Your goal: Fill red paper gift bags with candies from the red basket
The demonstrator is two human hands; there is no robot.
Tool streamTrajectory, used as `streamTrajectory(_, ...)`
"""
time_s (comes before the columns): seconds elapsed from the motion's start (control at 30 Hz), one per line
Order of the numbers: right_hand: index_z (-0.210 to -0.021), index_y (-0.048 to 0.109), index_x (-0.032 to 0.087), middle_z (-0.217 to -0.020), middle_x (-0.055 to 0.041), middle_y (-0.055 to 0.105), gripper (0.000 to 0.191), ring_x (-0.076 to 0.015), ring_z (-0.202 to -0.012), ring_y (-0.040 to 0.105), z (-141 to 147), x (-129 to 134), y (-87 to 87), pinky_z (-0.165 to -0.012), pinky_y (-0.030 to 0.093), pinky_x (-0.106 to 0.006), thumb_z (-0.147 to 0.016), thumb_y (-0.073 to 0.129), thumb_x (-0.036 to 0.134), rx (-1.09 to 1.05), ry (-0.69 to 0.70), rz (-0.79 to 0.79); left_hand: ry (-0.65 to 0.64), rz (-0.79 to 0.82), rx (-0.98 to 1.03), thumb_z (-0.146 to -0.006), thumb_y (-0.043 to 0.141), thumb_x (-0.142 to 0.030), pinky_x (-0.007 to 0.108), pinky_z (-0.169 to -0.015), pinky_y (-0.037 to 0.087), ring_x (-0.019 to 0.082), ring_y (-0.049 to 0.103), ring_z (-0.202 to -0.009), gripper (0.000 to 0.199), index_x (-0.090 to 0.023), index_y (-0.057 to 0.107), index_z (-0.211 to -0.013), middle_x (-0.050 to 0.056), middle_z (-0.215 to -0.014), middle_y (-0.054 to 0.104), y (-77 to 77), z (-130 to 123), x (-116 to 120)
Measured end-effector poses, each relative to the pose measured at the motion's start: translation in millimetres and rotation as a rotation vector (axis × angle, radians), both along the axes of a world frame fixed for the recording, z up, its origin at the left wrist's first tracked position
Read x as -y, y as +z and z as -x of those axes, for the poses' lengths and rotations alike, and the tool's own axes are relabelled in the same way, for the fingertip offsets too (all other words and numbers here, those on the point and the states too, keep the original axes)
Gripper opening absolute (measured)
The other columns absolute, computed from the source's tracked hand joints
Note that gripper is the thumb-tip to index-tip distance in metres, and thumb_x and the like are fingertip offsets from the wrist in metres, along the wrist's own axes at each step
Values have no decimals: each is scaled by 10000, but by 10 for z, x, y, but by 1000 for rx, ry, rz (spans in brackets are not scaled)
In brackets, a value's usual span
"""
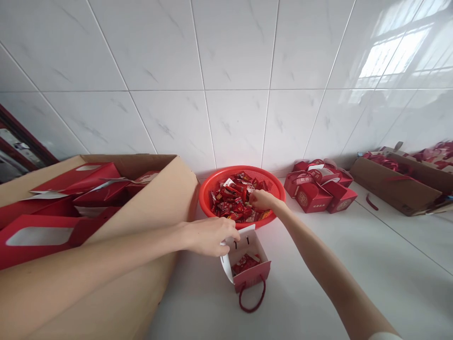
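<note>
A small red gift box [252, 278] with a white inside stands open on the counter, its dark red cord handle [252, 310] hanging at the front. Several red wrapped candies [247, 263] lie inside it. My left hand [212, 236] is closed on the raised flap at the box's left side. Behind the box, an orange-red plastic basket [207, 185] holds a heap of wrapped candies [226, 203]. Reaching into this heap, my right hand [261, 199] has its fingers curled together; what is between its fingertips is hidden.
At left, a large cardboard box [166, 198] holds red gift boxes [95, 179]. Closed red gift boxes [314, 196] cluster right of the basket. Farther right are a cardboard tray [392, 186] with red items and a short red strip [371, 203]. A tiled wall [233, 61] rises behind.
</note>
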State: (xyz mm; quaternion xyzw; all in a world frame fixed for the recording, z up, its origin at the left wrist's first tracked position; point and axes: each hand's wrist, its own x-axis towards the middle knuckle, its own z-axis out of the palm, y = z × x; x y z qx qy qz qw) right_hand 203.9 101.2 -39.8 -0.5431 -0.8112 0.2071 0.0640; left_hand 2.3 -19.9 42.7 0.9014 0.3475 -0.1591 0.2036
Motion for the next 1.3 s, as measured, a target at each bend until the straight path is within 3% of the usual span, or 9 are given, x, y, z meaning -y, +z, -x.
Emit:
streamTrajectory(0.3, -1100, 657, 143, -1115, -187, 677, 302, -315, -1032, 661, -23, 5, 98, -707, 486, -319, -824, 546, 94, 178, -271, -35, 28, 17, -5, -803, 542, -120, 261, -720, 467, 196, 628, -932, 337, -200, 649, -1113, 62, -1111, 644, 26, -19, 17)
streamTrajectory(0.6, -988, 712, 149, -980, -90, 722, 321, -227, -894, 667, -49, -30, 37, -618, 450, -224, -684, 674, 54, -6, -124, 42, 62, 62, -2, -795, 541, -122, 262, -711, 467, 197, 606, -940, 276, -188, 602, -1057, 58, -1095, 623, 41, -20, 12)
streamTrajectory(0.73, -815, 730, 132, -827, -41, 727, 107, -193, -805, 672, -73, -25, 57, -656, 487, -217, -726, 688, 91, -177, -8, 68, 55, 61, 11, -794, 541, -125, 268, -733, 468, 199, 603, -951, 274, -193, 601, -1052, 56, -1083, 623, 28, -15, 7)
streamTrajectory(0.87, -1108, 698, 148, -973, -55, 750, 242, -157, -842, 693, -83, -1, 92, -711, 534, -211, -893, 593, 178, -366, 27, 56, 57, 59, 5, -797, 539, -127, 268, -710, 458, 200, 607, -934, 268, -192, 600, -1049, 56, -1066, 627, 39, -21, 13)
streamTrajectory(0.97, -1246, 643, 164, -1057, -72, 748, 359, -153, -882, 702, -77, -11, 86, -718, 542, -201, -896, 572, 127, -391, -15, 54, 56, 58, 3, -796, 539, -128, 266, -691, 452, 198, 608, -923, 263, -193, 601, -1043, 55, -1072, 626, 42, -22, 13)
streamTrajectory(1.13, -1165, 681, 124, -1138, -123, 722, 374, -192, -932, 691, -82, -75, 36, -722, 524, -226, -855, 490, 35, -263, -189, -10, 52, 57, 10, -789, 547, -133, 268, -715, 462, 201, 605, -939, 276, -200, 600, -1052, 57, -1075, 621, 20, -10, 3)
streamTrajectory(1.3, -909, 747, 148, -922, -88, 753, 274, -200, -842, 703, -59, -55, 20, -638, 484, -211, -779, 538, 27, -69, -191, 38, 51, 52, 5, -795, 542, -138, 273, -714, 464, 209, 607, -956, 271, -199, 599, -1053, 64, -1090, 621, 18, -11, 6)
